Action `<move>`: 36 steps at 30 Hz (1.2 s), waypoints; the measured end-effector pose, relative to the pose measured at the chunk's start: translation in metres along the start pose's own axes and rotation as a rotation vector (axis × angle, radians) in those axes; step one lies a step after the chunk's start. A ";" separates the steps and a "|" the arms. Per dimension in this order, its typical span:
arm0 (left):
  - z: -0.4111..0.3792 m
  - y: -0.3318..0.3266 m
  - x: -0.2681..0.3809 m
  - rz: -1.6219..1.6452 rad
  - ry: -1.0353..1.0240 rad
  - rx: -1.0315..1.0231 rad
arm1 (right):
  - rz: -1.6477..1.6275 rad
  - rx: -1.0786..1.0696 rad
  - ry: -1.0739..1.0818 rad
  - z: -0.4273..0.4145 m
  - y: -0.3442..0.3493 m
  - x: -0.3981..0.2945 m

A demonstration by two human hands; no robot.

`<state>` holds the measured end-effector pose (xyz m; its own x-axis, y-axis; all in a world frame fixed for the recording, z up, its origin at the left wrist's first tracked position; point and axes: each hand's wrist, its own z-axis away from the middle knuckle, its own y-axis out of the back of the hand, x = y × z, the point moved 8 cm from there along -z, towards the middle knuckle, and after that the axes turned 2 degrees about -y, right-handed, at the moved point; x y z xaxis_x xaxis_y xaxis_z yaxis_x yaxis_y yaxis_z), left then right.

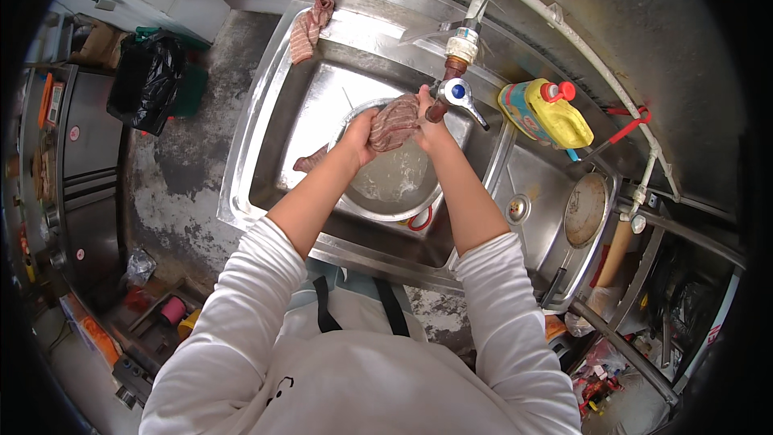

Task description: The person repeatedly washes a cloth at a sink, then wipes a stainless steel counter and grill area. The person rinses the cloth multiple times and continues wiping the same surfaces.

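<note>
Between my two hands is a wet, bunched striped cloth (394, 124), brownish red. My left hand (362, 136) grips its left end, and my right hand (427, 118) holds its right end, partly hidden by the tap (450, 93). Below the cloth, a round metal basin (392, 216) of cloudy water stands in the large steel sink (290, 139). Another striped cloth (311, 161) lies left of the basin, partly behind my left forearm. A third striped cloth (309, 30) hangs over the sink's back left corner. Red-handled scissors (421, 219) show partly under the basin's lower rim.
A yellow jug (546, 112) with a red cap stands on the ledge right of the tap. The smaller right-hand basin holds a long-handled pan (586, 210). White pipes (567, 27) run along the wall. A black-bagged bin (148, 78) stands on the floor at left.
</note>
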<state>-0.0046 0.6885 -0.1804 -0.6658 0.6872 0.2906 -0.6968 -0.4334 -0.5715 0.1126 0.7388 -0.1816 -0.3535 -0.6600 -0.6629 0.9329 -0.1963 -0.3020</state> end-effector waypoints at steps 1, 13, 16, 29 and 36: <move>-0.003 0.007 0.002 0.059 -0.019 0.044 | -0.082 -0.142 -0.016 0.015 -0.013 -0.007; -0.017 -0.067 -0.026 0.165 0.259 -0.371 | -0.065 -0.221 -0.013 0.118 -0.036 -0.042; -0.038 -0.071 -0.044 0.173 0.391 -0.613 | 0.092 0.032 0.187 0.102 -0.011 -0.051; -0.019 -0.045 -0.029 0.063 0.207 -0.114 | 0.373 0.250 0.361 0.098 -0.009 -0.055; -0.011 -0.058 -0.043 -0.001 0.156 -0.173 | 0.810 0.678 0.497 0.035 0.017 -0.018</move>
<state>0.0675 0.6905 -0.1687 -0.6066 0.7751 0.1769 -0.6323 -0.3354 -0.6983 0.1376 0.7221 -0.1506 0.5144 -0.4427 -0.7344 0.6905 -0.2940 0.6609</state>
